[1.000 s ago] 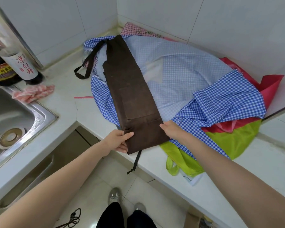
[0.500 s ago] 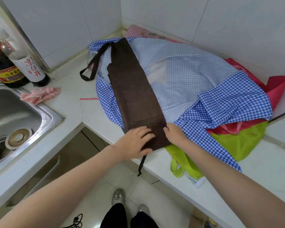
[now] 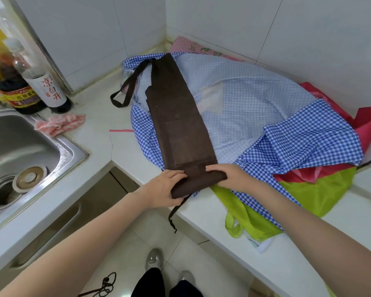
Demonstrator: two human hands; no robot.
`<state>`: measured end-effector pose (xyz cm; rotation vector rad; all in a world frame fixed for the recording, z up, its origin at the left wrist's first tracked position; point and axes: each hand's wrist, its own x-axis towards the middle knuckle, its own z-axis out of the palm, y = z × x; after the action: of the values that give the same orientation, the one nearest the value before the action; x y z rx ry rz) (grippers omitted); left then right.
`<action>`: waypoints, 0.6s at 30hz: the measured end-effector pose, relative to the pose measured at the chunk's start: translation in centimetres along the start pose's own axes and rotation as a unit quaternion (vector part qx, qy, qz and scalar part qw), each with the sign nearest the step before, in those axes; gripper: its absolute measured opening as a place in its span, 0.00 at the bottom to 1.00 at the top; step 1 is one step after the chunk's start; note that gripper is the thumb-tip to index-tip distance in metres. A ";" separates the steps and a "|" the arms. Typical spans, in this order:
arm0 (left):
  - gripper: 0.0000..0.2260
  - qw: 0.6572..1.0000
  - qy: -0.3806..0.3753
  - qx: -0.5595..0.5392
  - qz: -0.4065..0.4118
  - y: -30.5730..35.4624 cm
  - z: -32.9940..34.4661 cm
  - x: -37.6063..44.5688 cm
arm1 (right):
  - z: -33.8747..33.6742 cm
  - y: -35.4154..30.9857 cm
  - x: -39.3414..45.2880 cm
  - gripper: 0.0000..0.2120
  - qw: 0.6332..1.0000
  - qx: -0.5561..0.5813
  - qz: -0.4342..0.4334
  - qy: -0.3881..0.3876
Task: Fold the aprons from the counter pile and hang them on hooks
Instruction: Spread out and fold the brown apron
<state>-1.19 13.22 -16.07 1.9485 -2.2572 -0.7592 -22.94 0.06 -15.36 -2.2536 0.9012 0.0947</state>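
Observation:
A brown apron, folded into a long narrow strip, lies on top of the pile in the counter corner. Its near end is rolled over into a thick fold. My left hand grips that fold from the left, thumb underneath. From the right, my right hand holds the same rolled end, fingers curled over it. A brown strap dangles off the counter edge below my hands. Under the brown apron lie a blue checked apron, a green one and a red one.
A steel sink sits at the left, with two bottles behind it and a pink cloth on its corner. White tiled walls enclose the corner. Floor and my shoes show below the counter edge.
Both hands have taken hold of the brown apron's near end and rolled it up and away from me; before, it lay flat with my hands at its corners.

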 end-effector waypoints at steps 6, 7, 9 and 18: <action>0.13 0.965 0.049 -0.215 -0.143 -1.3 -2.2 0.1 | -2.2 0.0 2.2 0.09 0.989 0.104 0.093 0.052; 0.11 0.955 0.056 -0.232 -0.174 -1.5 -2.3 0.4 | -2.1 -0.2 2.8 0.11 0.985 0.113 0.110 0.065; 0.12 0.928 0.075 -0.283 -0.228 -1.7 -2.2 0.8 | -1.7 -0.6 3.8 0.12 0.983 0.089 0.137 0.079; 0.16 0.869 0.138 -0.365 -0.304 -2.4 -2.1 1.9 | -0.9 -2.9 6.9 0.17 0.971 -0.043 0.208 0.106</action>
<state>1.36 10.59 -15.71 2.1254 -0.9371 -1.0826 -16.02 -3.02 -15.15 -2.1467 1.5033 0.0825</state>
